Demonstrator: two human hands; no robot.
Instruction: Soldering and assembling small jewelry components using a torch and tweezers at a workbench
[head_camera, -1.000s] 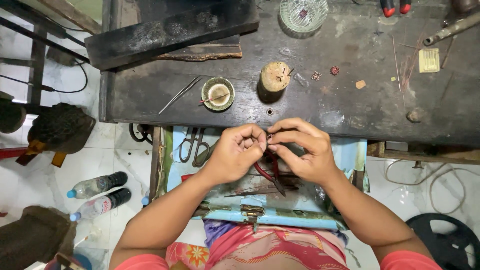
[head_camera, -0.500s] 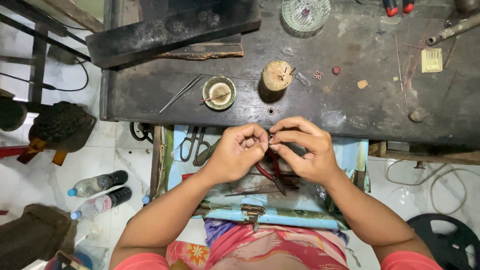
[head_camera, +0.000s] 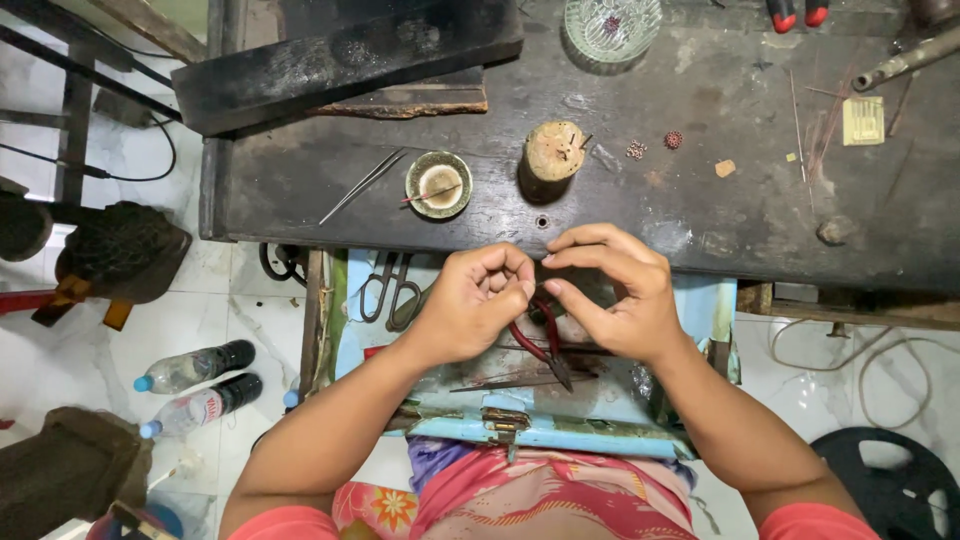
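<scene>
Fingertips of the left hand (head_camera: 470, 300) and right hand (head_camera: 615, 295) are pinched together over something too small to be made out, just at the near edge of the dark workbench (head_camera: 700, 200); red-handled pliers (head_camera: 540, 340) are seen below them on the blue tray (head_camera: 600, 420); a small brass dish (head_camera: 439, 184) and wooden peg (head_camera: 552, 155) are set beyond.

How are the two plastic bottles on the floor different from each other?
The upper clear plastic bottle has no label that I can see, while the lower clear plastic bottle wears a pale label with some red on it. The upper one lies a little farther from the person; the lower one lies nearer. Both lie on their sides on the white tiled floor, side by side, with blue caps and dark ends.
</scene>
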